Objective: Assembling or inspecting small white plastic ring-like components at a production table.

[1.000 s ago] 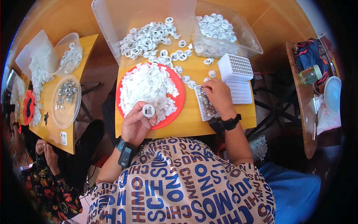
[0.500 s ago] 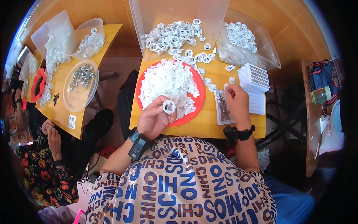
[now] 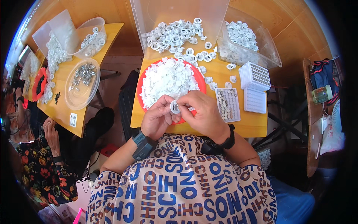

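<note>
My left hand point(image 3: 156, 116) grips a small white round plastic part point(image 3: 174, 107) with a dark square recess in it, over the front of the red tray. Thumb and fingertips of my right hand point(image 3: 201, 112) are pinched at the part's right edge; whatever is between them is too small to make out. Behind both hands, the red round tray point(image 3: 203, 86) carries a heap of small white pieces point(image 3: 169, 80). To the right lies a white slotted tray point(image 3: 235, 118), partly filled with small round metal discs point(image 3: 225, 104).
Loose white round parts point(image 3: 175, 35) spread across the back of the table. A clear bin point(image 3: 270, 56) of similar parts stands back right, near stacked white trays point(image 3: 254, 76) and another slotted tray point(image 3: 255, 101). At left, a person's hands point(image 3: 51, 132) are beside another table point(image 3: 108, 37).
My right hand has moved left from the slotted tray to the white part in my left hand. The discs in that tray are now uncovered. The part is tilted differently.
</note>
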